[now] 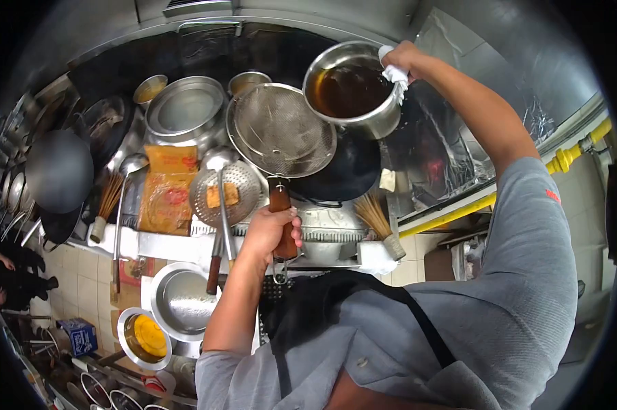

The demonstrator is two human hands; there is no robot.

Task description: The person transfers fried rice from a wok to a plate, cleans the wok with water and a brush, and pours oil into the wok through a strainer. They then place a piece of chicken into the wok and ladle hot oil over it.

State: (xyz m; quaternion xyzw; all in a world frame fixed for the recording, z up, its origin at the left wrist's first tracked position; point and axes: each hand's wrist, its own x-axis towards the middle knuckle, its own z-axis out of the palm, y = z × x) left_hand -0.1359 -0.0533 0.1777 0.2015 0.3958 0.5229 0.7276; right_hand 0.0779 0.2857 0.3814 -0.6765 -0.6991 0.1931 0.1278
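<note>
Grey shirt [520, 273] nearest. Left hand [271, 232] grips strainer [281, 123]; right hand [405, 57] holds pot [382, 124] through cloth [396, 76]; slippage could spill liquid [349, 89].

Wall [520, 55]: shiny metal, pretty reflective tbh
Back panel [151, 58]: dark, kinda grubby looking
Floor [73, 277]: pale tiles, left and right
Yellow pipe [452, 219]: chunky, off to the right

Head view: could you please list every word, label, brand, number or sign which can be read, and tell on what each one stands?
No text can be read with certainty.
Yellow-orange packet: red print, too blurred to read.
Blue box: pale print, too small to read.
Grey sleeve: red mark, too small to tell if it is lettering.
</note>
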